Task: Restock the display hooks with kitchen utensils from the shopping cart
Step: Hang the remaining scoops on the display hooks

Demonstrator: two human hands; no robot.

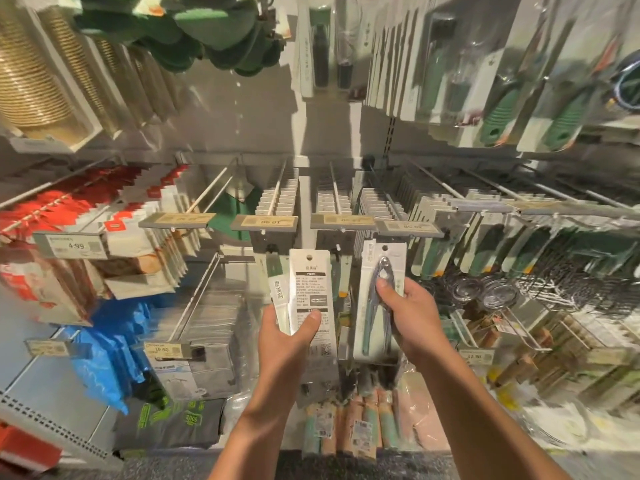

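carded kitchen utensils fill both hands in front of a shop display wall. the left hand [289, 336] grips a small stack of packs [311, 299] turned back side out, thumb pressed across the printed white card, fingers curled behind; a narrower card with green lettering [278, 289] shows at the stack's left edge. the right hand [407, 311] pinches a single carded metal nutcracker [377, 289], face out, thumb on the tool's jaws and fingers wrapped behind the card, held upright just below a grey price tag [408, 227] at the tip of a display hook [388, 199]. the card's hanging hole sits near the hook end; whether it touches cannot be told. the two hands are close together, with a narrow gap between their packs.

around them, rows of hooks [277, 188] carry white-backed packs in tight files, each row fronted by a price tag. to the left hang red and white packets [114, 206] above a tag reading 4.99 [74, 245], with blue plastic-wrapped goods [110, 344] lower down. green-handled tools in blister packs [502, 109] hang at the upper right, and wire strainers [485, 292] sit to the right of the hands. gold paper plates [31, 84] stand stacked in a tray at the upper left. below the forearms lie bundles of pastel-handled utensils [360, 424].
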